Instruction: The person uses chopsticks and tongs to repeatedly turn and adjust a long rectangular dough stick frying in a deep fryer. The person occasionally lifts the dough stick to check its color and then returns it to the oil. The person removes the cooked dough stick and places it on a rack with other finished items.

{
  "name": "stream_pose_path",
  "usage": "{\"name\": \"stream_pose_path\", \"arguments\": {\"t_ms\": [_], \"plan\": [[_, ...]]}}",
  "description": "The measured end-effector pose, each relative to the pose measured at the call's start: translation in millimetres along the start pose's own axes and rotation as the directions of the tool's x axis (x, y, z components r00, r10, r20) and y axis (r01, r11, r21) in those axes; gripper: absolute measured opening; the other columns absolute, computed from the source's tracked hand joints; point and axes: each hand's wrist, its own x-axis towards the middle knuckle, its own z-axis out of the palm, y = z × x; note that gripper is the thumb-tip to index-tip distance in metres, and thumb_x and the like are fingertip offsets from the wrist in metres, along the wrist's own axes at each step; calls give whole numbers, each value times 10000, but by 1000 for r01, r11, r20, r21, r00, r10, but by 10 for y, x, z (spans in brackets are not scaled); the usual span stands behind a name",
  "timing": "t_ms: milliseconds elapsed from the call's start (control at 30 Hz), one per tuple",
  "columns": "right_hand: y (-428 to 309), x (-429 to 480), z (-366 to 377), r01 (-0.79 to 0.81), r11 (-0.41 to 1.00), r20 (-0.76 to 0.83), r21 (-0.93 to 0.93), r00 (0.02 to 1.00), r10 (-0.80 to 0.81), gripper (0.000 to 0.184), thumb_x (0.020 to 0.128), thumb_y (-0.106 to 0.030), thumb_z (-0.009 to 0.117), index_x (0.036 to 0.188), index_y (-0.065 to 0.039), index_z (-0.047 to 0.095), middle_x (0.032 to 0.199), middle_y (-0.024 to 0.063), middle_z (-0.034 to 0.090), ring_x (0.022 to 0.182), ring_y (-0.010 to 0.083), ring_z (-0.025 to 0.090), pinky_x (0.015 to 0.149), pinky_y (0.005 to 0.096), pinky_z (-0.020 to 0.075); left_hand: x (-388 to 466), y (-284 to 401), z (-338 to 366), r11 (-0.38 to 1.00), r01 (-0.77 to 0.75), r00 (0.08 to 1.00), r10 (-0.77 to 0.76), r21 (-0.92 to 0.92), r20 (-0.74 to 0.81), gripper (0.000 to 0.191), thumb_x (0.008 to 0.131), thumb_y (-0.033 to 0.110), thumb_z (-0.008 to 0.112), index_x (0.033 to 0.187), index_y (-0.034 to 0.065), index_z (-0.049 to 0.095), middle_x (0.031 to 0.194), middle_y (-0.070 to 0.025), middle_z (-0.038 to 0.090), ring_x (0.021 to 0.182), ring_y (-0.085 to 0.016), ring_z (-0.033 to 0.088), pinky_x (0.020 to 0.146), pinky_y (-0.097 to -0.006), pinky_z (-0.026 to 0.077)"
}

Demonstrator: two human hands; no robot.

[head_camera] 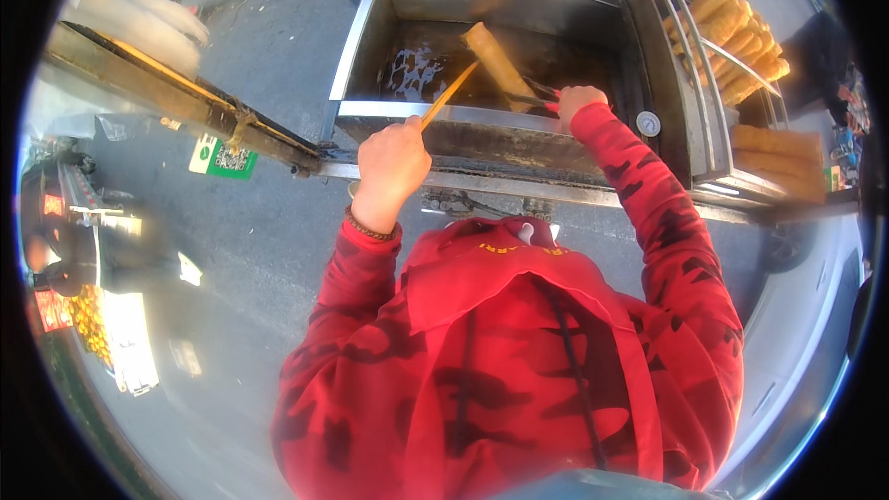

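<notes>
My left hand grips a pair of long wooden chopsticks in front of the fryer's near rim. Their tips meet the side of a golden fried dough stick, which lies at a slant over the dark oil. My right hand is shut on metal tongs with red handles, above the near right part of the fryer. The tongs' jaws reach the dough stick's lower end. Around the oil stands a rectangular metal fryer.
A wire rack at the right holds several fried dough sticks; more dough pieces lie below. A dial thermometer sits at the fryer's right. A metal ledge runs left, beside another person's blurred arm. A green printed-code card hangs there.
</notes>
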Motion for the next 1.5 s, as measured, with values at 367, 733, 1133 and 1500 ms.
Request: {"name": "stream_pose_path", "arguments": {"t_ms": [367, 733, 1133, 1500], "plan": [[-243, -457, -310, 77, 996, -124, -34, 989, -80, 224, 875, -223, 533, 941, -82, 694, 951, 107, 715, 889, 258, 695, 716, 364, 549, 40, 69, -86, 998, -4, 1000, 4, 57, -4, 136, 819, 90, 528, 927, 42, 596, 756, -182, 661, 745, -371, 653, 652, -475, 509], [-51, -69, -230, -73, 955, 179, 288, 984, 21, 401, 793, -327, 582, 1011, -9, 696, 975, 174, 697, 914, 313, 682, 814, 408, 523, -18, 75, -109, 998, -21, 1000, 21, 54, -10, 158, 812, 79, 513, 942, 47, 598, 753, -188, 661, 732, -378, 655, 641, -476, 512], [-328, -109, -138, 3, 993, 27, 119, 1000, -6, 297, 836, -249, 552, 1026, -83, 709, 1015, 106, 706, 932, 284, 684, 779, 386, 545, -50, 131, -70, 999, -31, 999, 32, 30, -13, 160, 825, 96, 535, 966, 52, 595, 737, -185, 656, 723, -368, 656, 634, -476, 511], [-217, -616, -286, -36, 965, -102, 259, 993, 64, 292, 875, -292, 566, 969, -31, 656, 955, 197, 691, 920, 324, 676, 770, 424, 539, -58, 107, -81, 999, -17, 1000, 17, 52, -7, 179, 824, 97, 539, 983, 41, 599, 748, -182, 656, 730, -367, 654, 642, -476, 510]]}}
